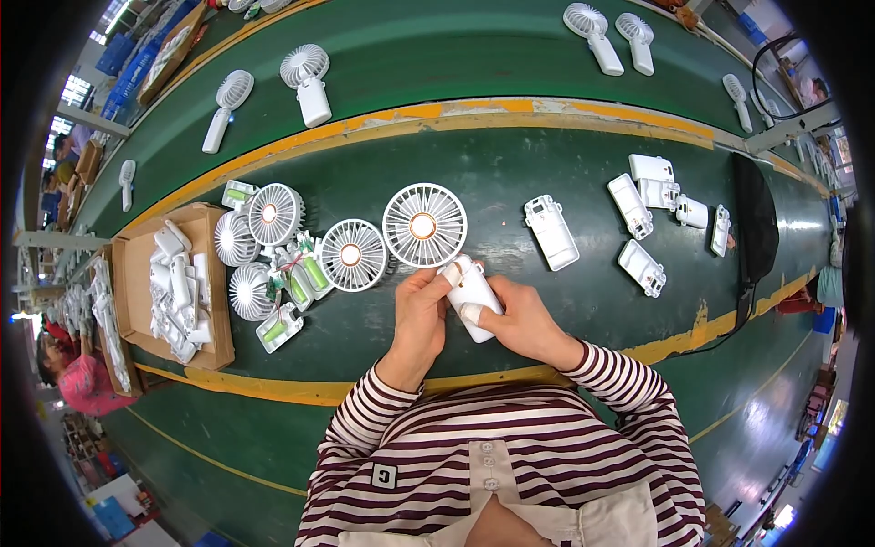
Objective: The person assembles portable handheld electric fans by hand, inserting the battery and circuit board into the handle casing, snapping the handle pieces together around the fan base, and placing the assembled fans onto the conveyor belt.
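Observation:
Near the table's front edge, both of my hands hold one white handheld fan. Its round fan head [425,225] points away from me and its white handle [473,299] toward me. My left hand [422,314] closes round the handle's left side, just below the head. My right hand [524,319] grips the right side, thumb pressed on the handle's front. Both thumbs have pale coverings at the tip. Left of the fan lie several unfinished fans, among them a fan head [353,255] and open handles with green batteries [313,273].
A cardboard box [221,301] of white casing parts stands at the left. To the right lie loose handle shells [552,233] and a long black object [755,219]. Beyond the yellow edge, finished fans [306,84] lie on a green belt [437,64]. Another person [87,383] is far left.

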{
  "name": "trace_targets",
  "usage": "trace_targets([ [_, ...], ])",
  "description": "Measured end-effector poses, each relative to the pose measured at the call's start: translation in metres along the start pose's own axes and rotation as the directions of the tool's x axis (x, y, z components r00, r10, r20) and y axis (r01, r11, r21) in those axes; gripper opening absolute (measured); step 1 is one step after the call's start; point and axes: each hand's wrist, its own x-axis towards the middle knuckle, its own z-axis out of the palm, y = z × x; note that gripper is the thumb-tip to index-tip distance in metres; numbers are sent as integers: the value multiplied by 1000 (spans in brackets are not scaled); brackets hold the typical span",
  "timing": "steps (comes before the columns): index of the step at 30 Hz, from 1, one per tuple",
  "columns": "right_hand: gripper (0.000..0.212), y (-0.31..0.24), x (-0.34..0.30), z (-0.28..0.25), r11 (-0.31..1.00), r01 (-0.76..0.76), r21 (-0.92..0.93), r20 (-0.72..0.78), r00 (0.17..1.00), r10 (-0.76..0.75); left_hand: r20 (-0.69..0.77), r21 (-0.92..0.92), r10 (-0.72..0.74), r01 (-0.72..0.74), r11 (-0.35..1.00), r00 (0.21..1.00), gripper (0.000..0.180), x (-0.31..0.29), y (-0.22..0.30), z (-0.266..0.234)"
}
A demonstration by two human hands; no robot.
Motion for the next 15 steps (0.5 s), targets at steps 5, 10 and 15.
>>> trace_targets([
  [5,31,9,3,3,920,-133,370,92,990,106,-11,-25,-23,23,999,1000,25,1,-1,0],
  [10,26,3,4,-3,863,-270,426,262,950,167,-34,5,-26,27,1000,999,24,1,-1,-1],
  [15,37,2,-2,0,997,-73,38,68,995,70,-76,55,-61,65,996,995,24,1,1,0],
])
